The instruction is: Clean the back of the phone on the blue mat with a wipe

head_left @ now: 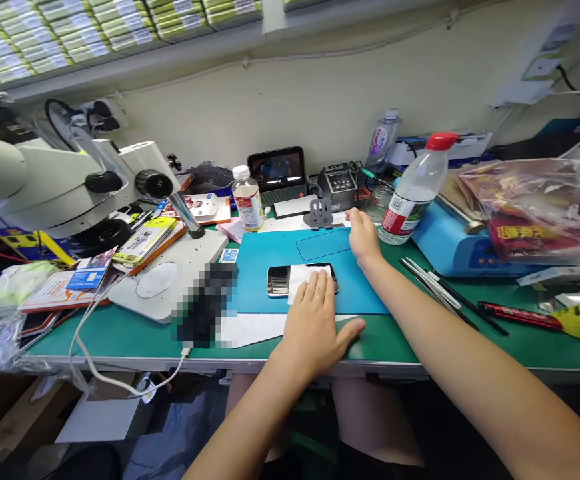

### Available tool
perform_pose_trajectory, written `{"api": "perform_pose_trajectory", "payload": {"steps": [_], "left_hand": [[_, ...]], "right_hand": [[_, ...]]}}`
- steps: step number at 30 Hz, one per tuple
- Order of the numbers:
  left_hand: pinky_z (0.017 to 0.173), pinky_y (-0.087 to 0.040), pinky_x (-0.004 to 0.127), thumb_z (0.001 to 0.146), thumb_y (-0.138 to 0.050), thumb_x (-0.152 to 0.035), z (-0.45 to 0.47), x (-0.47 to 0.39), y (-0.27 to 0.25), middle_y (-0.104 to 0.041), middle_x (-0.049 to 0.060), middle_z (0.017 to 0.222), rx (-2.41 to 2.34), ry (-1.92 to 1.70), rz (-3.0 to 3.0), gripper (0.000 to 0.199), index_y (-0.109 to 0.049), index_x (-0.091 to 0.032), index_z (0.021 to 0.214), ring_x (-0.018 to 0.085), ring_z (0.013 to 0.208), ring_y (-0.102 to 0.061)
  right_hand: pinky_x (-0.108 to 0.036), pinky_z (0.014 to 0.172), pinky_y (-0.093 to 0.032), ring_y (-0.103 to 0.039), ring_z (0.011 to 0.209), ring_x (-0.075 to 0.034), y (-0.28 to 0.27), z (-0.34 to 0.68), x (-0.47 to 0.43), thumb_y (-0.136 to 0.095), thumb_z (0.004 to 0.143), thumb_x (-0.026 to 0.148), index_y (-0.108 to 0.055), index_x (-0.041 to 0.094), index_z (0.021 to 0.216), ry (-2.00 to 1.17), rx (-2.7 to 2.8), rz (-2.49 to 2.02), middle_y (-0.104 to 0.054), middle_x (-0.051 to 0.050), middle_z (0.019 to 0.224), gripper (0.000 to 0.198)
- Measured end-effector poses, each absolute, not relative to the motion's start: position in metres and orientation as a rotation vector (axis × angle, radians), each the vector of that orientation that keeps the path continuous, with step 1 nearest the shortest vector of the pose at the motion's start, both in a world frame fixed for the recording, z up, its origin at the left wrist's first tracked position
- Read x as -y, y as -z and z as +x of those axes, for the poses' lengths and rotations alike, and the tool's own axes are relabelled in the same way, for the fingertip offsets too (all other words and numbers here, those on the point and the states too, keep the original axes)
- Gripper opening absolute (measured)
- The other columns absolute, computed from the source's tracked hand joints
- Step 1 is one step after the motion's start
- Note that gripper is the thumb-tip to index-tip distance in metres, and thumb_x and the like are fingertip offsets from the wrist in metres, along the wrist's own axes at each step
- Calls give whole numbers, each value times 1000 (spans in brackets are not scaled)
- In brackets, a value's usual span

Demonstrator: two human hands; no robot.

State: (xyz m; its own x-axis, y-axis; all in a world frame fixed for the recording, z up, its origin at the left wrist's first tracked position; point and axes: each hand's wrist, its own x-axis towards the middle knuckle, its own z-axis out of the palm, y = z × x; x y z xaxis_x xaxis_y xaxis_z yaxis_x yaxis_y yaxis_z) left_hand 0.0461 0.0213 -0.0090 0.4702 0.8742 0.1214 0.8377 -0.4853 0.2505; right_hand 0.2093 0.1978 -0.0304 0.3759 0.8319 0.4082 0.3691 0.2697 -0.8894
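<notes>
My left hand [315,327] lies flat, fingers stretched out, on a white wipe [297,275]. Under the wipe is a phone [277,281] with a dark, reflective face, lying on a blue mat [263,250]. The wipe and my fingers cover the phone's middle. My right hand [363,237] is closed at the mat's right side, beside the thin outline of a phone shape [323,245]. Its curled fingers hide whatever they may hold. Just behind it are a grey slotted stand [319,212] and a red-capped bottle [415,193].
A microscope [70,180] stands at left, near a pixelated dark patch [207,303] with a white cable [120,387]. A small bottle [248,200] and a propped screen [277,170] are behind the mat. At right are tweezers [433,287], a red marker [520,315] and a blue machine [445,243].
</notes>
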Motion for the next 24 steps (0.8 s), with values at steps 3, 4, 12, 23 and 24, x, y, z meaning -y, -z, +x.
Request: {"api": "perform_pose_trajectory", "payload": {"steps": [3, 4, 12, 23, 24], "left_hand": [[125, -23, 48, 100, -25, -69, 67, -33, 5, -23, 22, 164, -1533, -302, 2555, 92, -28, 5, 155, 34, 154, -18], [125, -23, 48, 100, -24, -70, 73, -33, 5, -23, 23, 164, -1537, -294, 2559, 94, -28, 6, 154, 35, 154, -18], [124, -27, 49, 102, -27, -66, 30, -11, 15, -20, 22, 165, -1680, -305, 2587, 88, -26, 2, 156, 32, 154, -17], [124, -23, 53, 105, -22, -60, -24, 19, 11, -8, 19, 166, -1768, -122, 2491, 81, -18, 0, 159, 32, 155, -7], [124, -23, 53, 105, -21, -60, -27, 21, 9, -9, 19, 167, -1769, -113, 2469, 80, -19, 0, 159, 31, 155, -8]], "right_hand": [[-44, 97, -42, -60, 103, -27, 30, 209, -198, -37, 91, 73, -64, 25, 83, -416, 1243, -1325, -71, -7, 93, 56], [-44, 97, -42, -60, 103, -28, 29, 209, -197, -36, 91, 74, -64, 25, 84, -406, 1252, -1325, -71, -7, 93, 56], [-48, 102, -39, -57, 111, -30, 31, 208, -195, -32, 94, 73, -68, 25, 97, -393, 1300, -1351, -71, -10, 106, 60], [-47, 100, -40, -58, 108, -30, 30, 208, -197, -29, 95, 73, -68, 24, 95, -392, 1308, -1371, -71, -10, 103, 62], [-47, 100, -40, -58, 109, -30, 31, 208, -198, -30, 95, 73, -68, 24, 95, -390, 1311, -1370, -71, -10, 104, 62]]}}
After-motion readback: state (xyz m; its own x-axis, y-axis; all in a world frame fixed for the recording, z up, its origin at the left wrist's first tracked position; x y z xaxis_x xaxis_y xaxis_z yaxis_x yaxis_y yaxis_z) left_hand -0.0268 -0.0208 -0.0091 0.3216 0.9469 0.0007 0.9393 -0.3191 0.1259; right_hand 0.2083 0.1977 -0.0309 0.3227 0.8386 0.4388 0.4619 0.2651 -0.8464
